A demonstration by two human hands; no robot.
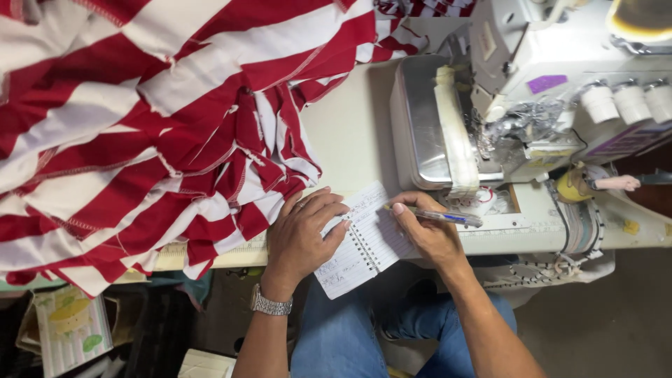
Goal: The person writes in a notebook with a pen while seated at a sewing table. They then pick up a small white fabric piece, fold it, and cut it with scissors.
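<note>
Your knees in blue jeans [350, 336] sat closest to the camera, at six o'clock, tucked under the edge of the tabletop [350, 133]. Just above them, your left hand [302, 234] lay flat on a small spiral notebook [364, 241], its fingers [329, 210] spread and relaxed, pressing the left page down without gripping anything. You wore a metal wristwatch [270, 304] on that wrist.

Your right hand [427, 234] rested at the notebook's right edge, at about three o'clock from the left hand. Its fingers were closed around a pen [437, 216] with a clear barrel and blue grip, which lay nearly level and pointed toward nine o'clock, its tip over the right page. The notebook itself overhung the tabletop's near edge, tilted, with handwriting on the open pages.

From nine to twelve o'clock, a large heap of red-and-white striped fabric [140, 126] covered most of the tabletop and spilled over its near edge, touching your left hand's side. At one to two o'clock stood a pale sewing machine [532, 77] with a shiny metal plate [420, 119] and three white knobs [630, 101]. A yellow-and-pink figure [581, 185] lay just beside the machine at three o'clock. Down at seven o'clock, below the tabletop, sat a light patterned box [70, 329].
</note>
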